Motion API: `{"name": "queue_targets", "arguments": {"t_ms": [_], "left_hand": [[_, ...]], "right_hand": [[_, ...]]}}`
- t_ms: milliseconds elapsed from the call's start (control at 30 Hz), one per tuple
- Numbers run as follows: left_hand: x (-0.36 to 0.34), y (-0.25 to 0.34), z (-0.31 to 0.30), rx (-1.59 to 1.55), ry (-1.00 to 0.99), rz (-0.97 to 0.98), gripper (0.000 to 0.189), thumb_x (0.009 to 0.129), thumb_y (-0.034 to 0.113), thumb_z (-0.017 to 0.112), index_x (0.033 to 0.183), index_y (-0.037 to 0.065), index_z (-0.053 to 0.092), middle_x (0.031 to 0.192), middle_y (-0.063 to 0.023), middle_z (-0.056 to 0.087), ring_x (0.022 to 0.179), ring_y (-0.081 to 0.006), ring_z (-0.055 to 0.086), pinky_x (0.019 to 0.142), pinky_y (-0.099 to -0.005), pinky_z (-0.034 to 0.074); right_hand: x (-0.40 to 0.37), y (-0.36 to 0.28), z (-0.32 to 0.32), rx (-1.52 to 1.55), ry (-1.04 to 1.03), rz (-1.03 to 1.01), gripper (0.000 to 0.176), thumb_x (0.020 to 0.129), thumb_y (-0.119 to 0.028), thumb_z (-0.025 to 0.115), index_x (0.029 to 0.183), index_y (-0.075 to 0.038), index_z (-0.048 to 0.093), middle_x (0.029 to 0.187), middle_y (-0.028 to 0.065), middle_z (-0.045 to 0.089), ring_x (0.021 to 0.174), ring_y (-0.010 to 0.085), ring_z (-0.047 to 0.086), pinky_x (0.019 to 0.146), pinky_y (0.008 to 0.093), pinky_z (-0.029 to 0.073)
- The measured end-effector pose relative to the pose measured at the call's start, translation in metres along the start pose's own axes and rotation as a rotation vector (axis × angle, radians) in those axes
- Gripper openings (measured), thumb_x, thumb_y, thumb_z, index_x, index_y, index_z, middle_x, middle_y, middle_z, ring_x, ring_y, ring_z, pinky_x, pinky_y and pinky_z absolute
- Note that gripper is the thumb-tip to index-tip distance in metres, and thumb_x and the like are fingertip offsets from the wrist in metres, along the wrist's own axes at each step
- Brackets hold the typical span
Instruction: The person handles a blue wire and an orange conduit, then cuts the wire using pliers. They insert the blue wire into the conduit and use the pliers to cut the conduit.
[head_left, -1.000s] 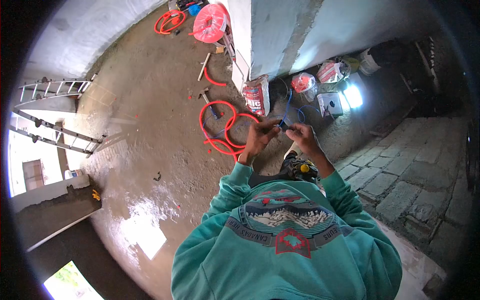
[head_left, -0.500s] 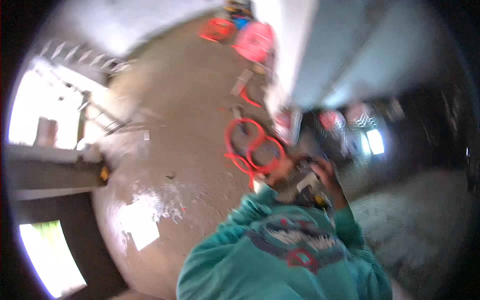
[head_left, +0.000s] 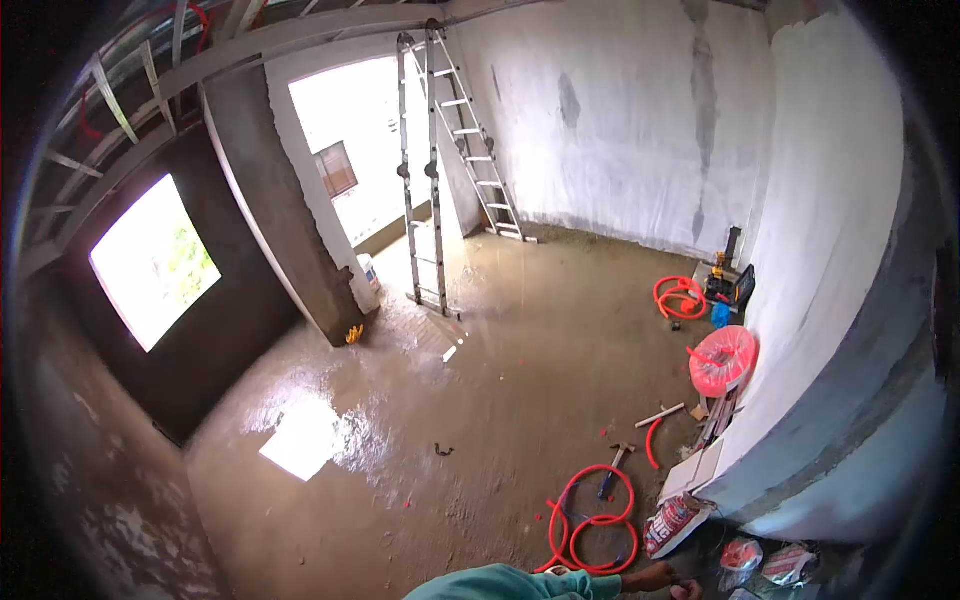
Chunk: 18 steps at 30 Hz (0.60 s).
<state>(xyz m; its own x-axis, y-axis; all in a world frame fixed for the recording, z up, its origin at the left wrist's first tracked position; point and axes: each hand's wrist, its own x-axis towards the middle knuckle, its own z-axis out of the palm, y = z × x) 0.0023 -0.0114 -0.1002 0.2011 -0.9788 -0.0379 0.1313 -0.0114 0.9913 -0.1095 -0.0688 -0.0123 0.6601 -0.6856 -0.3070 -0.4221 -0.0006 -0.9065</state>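
At the bottom edge, my left hand (head_left: pixel 652 577) reaches out of a teal sleeve (head_left: pixel 520 582), with its fingers curled. Close beside it, my right hand (head_left: pixel 687 590) shows only as a few bent fingers, cut off by the frame. Whatever lies between the hands is too small and hidden to make out. Left of them, a loosely coiled red-orange flexible conduit (head_left: pixel 574 560) lies on the wet floor. A hammer (head_left: pixel 615 472) rests by the upper loop of this coil. Just above the hands, a printed red and white bag (head_left: pixel 675 522) leans at the wall.
A folding ladder (head_left: pixel 428 180) stands by the bright opening. Along the right wall are a plastic-wrapped conduit coil (head_left: pixel 723 360), another loose coil (head_left: pixel 680 298) and an open black tool case (head_left: pixel 740 288). Plastic-wrapped packages (head_left: pixel 740 556) lie at lower right. Wet concrete floor (head_left: pixel 400 420) shines.
My view has swung up and levelled out, showing the whole room sharply. My hands, formerly near the middle around something dark, now sit at the bottom edge.
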Motion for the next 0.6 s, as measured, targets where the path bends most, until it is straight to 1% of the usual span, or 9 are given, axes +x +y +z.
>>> {"name": "queue_targets", "arguments": {"t_ms": [200, 333, 467, 533, 567, 600], "left_hand": [[0.007, -0.01, -0.004, -0.042, 0.021, -0.045, 0.054, 0.065, 0.005, 0.06, 0.115, 0.0, 0.04, 0.078, -0.008, 0.057, 0.07, -0.0178, 0.055, 0.062, -0.0295, 0.045], [0.007, -0.015, -0.011, -0.127, 0.07, -0.155, 0.059, 0.064, 0.005, 0.061, 0.117, 0.0, 0.037, 0.077, -0.0082, 0.057, 0.069, -0.0184, 0.054, 0.06, -0.0299, 0.044], [0.003, -0.007, -0.011, 0.098, 0.103, 0.145, 0.06, 0.068, 0.004, 0.059, 0.12, 0.001, 0.029, 0.07, -0.0055, 0.052, 0.059, -0.0159, 0.05, 0.051, -0.028, 0.041], [0.004, -0.003, -0.009, -0.098, -0.093, 0.001, 0.061, 0.07, 0.006, 0.058, 0.122, -0.003, 0.027, 0.068, -0.0041, 0.05, 0.058, -0.0137, 0.047, 0.05, -0.028, 0.039], [0.0, -0.006, -0.007, -0.039, -0.061, 0.07, 0.061, 0.071, 0.009, 0.061, 0.12, -0.004, 0.028, 0.066, -0.0041, 0.048, 0.058, -0.0135, 0.045, 0.049, -0.027, 0.038], [0.0, -0.009, -0.006, -0.039, -0.061, 0.066, 0.061, 0.071, 0.009, 0.061, 0.12, -0.004, 0.028, 0.066, -0.0041, 0.048, 0.058, -0.0135, 0.045, 0.049, -0.027, 0.038]], "right_hand": [[0.009, 0.0, -0.002, 0.013, 0.044, 0.018, 0.03, 0.08, -0.012, 0.05, 0.107, -0.001, 0.052, 0.102, 0.0074, 0.054, 0.092, 0.0151, 0.05, 0.081, 0.0284, 0.039], [0.012, 0.005, -0.009, 0.045, 0.09, 0.023, 0.029, 0.08, -0.013, 0.05, 0.107, -0.001, 0.052, 0.101, 0.007, 0.054, 0.091, 0.015, 0.05, 0.081, 0.0285, 0.039], [0.014, 0.011, -0.017, 0.07, 0.131, 0.024, 0.029, 0.079, -0.013, 0.051, 0.106, -0.002, 0.052, 0.101, 0.0067, 0.054, 0.091, 0.0149, 0.049, 0.08, 0.0286, 0.039], [0.013, 0.015, -0.019, 0.077, 0.139, 0.02, 0.029, 0.079, -0.013, 0.051, 0.105, -0.002, 0.053, 0.101, 0.0065, 0.053, 0.091, 0.0149, 0.049, 0.08, 0.0286, 0.039], [0.014, 0.016, -0.018, 0.08, 0.139, 0.022, 0.029, 0.078, -0.013, 0.051, 0.105, -0.002, 0.053, 0.101, 0.0064, 0.053, 0.091, 0.0149, 0.049, 0.08, 0.0287, 0.039], [0.013, 0.017, -0.016, 0.082, 0.134, 0.023, 0.029, 0.078, -0.013, 0.051, 0.105, -0.002, 0.053, 0.101, 0.0063, 0.053, 0.091, 0.0149, 0.049, 0.08, 0.0287, 0.039]]}}
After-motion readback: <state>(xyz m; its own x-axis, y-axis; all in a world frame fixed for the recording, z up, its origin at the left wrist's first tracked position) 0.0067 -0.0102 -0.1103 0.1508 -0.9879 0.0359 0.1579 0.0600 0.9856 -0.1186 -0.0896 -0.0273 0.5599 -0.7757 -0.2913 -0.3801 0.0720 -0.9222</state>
